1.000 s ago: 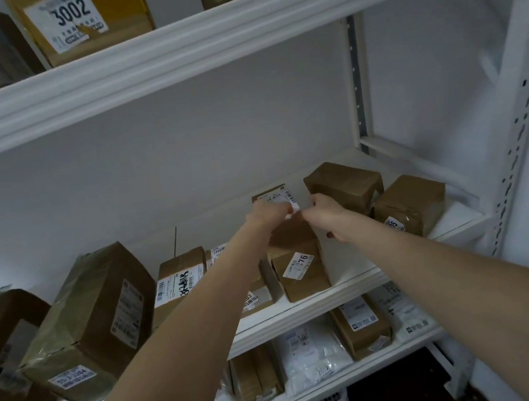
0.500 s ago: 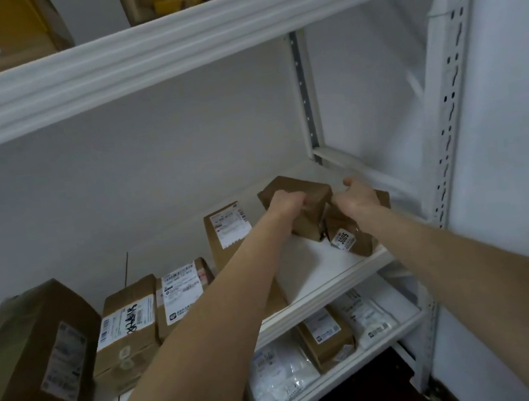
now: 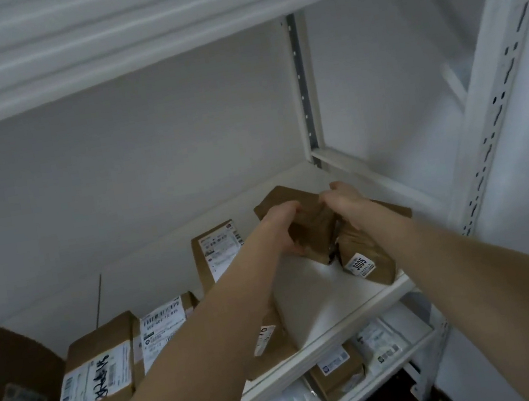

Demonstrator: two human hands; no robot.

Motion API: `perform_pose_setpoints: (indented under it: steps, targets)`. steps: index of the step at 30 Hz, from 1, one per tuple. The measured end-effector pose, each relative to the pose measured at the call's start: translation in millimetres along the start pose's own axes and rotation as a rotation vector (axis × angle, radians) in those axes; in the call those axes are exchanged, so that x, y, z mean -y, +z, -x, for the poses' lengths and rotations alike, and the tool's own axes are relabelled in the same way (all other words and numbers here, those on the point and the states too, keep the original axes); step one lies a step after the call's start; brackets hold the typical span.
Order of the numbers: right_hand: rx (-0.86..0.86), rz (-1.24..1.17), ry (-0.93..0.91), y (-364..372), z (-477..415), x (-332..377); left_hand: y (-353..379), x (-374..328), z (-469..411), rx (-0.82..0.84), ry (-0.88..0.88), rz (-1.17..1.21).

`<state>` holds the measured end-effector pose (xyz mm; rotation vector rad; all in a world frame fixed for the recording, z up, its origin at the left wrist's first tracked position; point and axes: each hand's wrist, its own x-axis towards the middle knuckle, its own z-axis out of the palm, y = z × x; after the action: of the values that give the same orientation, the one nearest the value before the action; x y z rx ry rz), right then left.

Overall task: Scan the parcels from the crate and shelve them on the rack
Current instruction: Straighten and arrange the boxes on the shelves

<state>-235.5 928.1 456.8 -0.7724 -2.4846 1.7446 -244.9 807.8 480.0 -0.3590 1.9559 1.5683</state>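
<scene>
- Watching the brown parcel first: it is sitting tilted at the right end of the middle shelf. Its lower corner is at or just above the board, and I cannot tell which.
- I am judging a knock-on shove to be the main risk. The parcel is pressing against the neighbouring parcel labelled 3005, which is lying close to the shelf's front edge, so a push to the right could be tipping that one off.
- A one-sided release could also be letting the tilted parcel roll forward.
- The left hand is gripping the parcel's left side, its fingers curled round it.
- The right hand is curling over the upper right corner, fingertips pressing into the wrapping.
- An upright labelled parcel is standing to the left, apart from the held one.
- The rack post is rising on the right.
</scene>
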Motion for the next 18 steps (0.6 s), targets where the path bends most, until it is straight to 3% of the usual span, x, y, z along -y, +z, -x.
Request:
perform_pose_setpoints:
  steps: [7, 14, 18]
  targets:
    - [0.026, -0.255, -0.001, 0.7, 3.3, 19.1, -9.6, -11.4, 14.8, -0.125, 0.172, 0.04]
    - [0.18, -0.48, 0.038, -16.8, 43.5, 35.8, -18.5, -22.2, 56.0, -0.311, 0.293, 0.168]
    - [0.194, -0.545, 0.055, -30.6, 61.7, 37.9, -14.3, -22.2, 78.2, -0.327, 0.302, 0.248]
